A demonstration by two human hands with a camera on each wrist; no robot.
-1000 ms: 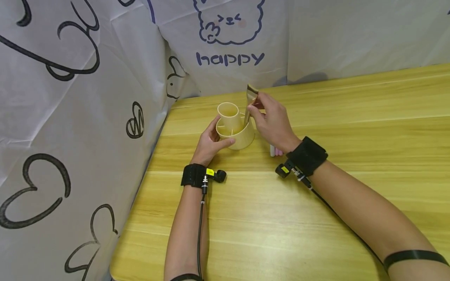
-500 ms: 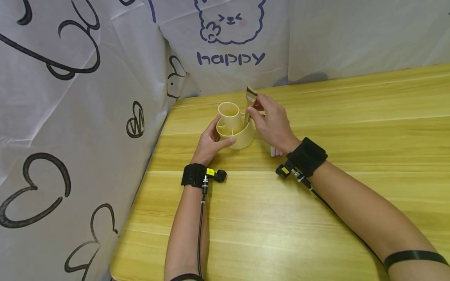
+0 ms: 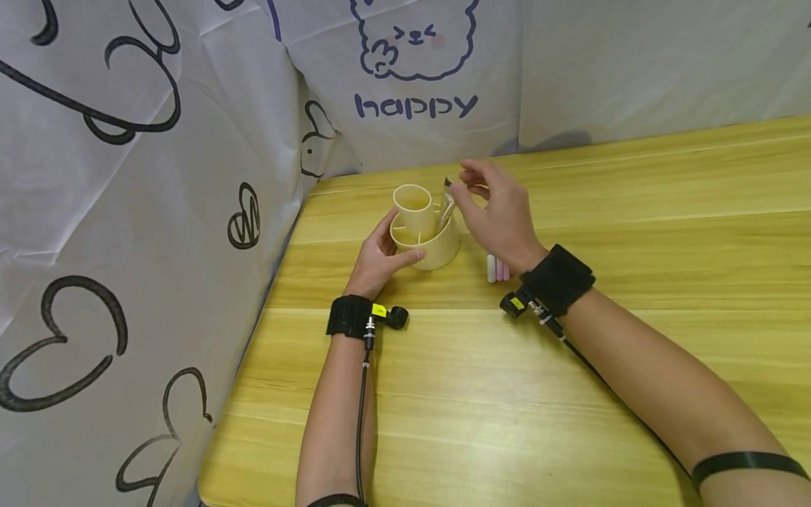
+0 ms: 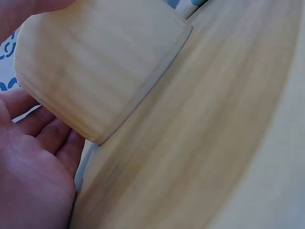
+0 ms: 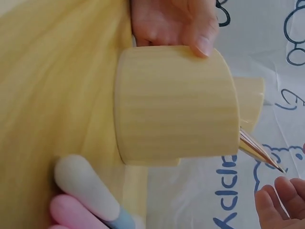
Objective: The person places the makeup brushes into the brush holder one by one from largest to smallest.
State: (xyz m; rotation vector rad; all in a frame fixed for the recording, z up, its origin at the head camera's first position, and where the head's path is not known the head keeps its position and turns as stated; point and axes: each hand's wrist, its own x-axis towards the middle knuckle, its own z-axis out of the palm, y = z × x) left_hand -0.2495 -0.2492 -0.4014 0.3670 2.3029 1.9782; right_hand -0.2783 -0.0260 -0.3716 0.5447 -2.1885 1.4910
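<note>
A cream round pen holder (image 3: 438, 251), with a taller tube and dividers inside, stands upright on the table. My left hand (image 3: 372, 266) grips its left side, thumb over the front rim and fingers behind. In the right compartment leans a slim, shiny gold-and-silver bundle with a dark tip (image 5: 257, 151); its lower part is hidden by the wall. My right hand (image 3: 502, 217) is beside the bundle's top, fingers loosely bent and holding nothing. The right wrist view shows a small gap between these fingertips and the tip.
White and pink rounded sticks (image 3: 498, 268) lie side by side on the wooden table (image 3: 469, 394), right of the holder and below my right hand. White sheets with drawings (image 3: 437, 134) rise along the back and left edges.
My right hand has let go of the gold-and-silver bundle and moved slightly right. The bundle now sits lower in the holder. The left hand and holder have stayed in place.
</note>
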